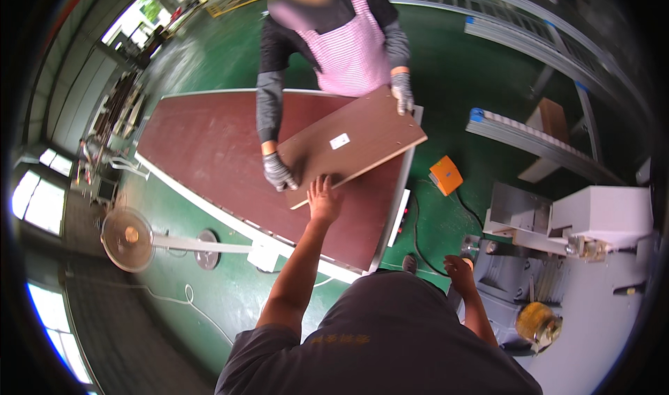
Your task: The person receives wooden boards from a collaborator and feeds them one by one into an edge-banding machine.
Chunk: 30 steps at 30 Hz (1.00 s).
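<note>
A flat brown wooden board (362,127) with a small white label lies slantwise over a dark red table (209,137). My left hand (324,198) reaches to its near edge, fingers spread and overlapping that edge; whether they press on it I cannot make out. Across the table, a co-worker in striped grey gloves has one gloved hand (279,172) at the board's left end and another gloved hand (402,94) at its far right corner. Off to my right, my right hand (461,275) hangs beside a grey machine (498,276), its fingers loosely bent and apart, with nothing visible in them.
An orange foot pedal (446,175) with a black cable sits on the green floor. At the right stands a white machine housing (599,217) near a jar of yellowish contents (538,324). A standing fan (129,238) is at left. Metal rails (536,137) extend at the far right.
</note>
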{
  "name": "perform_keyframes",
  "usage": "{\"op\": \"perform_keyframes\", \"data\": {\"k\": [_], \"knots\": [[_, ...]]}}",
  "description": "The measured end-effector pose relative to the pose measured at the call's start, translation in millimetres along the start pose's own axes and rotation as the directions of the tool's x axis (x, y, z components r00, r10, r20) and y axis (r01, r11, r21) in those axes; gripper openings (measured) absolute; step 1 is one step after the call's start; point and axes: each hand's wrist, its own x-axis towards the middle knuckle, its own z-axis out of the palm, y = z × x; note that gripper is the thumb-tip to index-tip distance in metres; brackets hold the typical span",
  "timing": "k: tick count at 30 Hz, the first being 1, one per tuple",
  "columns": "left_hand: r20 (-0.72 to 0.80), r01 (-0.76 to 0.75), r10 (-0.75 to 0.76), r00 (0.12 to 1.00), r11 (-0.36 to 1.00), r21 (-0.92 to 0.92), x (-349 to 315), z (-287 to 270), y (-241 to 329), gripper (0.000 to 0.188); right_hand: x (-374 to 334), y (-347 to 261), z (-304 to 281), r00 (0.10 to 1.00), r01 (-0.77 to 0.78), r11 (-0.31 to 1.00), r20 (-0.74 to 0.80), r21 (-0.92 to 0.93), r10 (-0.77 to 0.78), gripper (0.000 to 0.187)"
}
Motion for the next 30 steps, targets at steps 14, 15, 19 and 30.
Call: {"op": "perform_keyframes", "data": {"k": [14,15,19,30], "knots": [[0.141,0.188,-0.202,0.969,0.976,0.108,-32,-15,-82,0.078,-17,8,30,0.992,-0.059,0.994,0.102,-0.091,0.068,0.033],[0.140,0.184,-0.200,0.970,0.975,0.125,-36,-18,-84,0.077,-20,9,32,0.992,-0.058,0.992,0.105,-0.108,0.070,0.033],[0.148,0.209,-0.226,0.963,0.970,0.122,-55,-24,-92,0.075,-32,22,43,0.988,-0.123,0.989,0.086,-0.082,0.130,0.034],[0.020,0.072,-0.072,0.997,0.997,-0.013,-172,-21,-99,0.075,-85,105,41,0.950,-0.254,0.932,0.116,-0.257,0.290,0.036]]}}
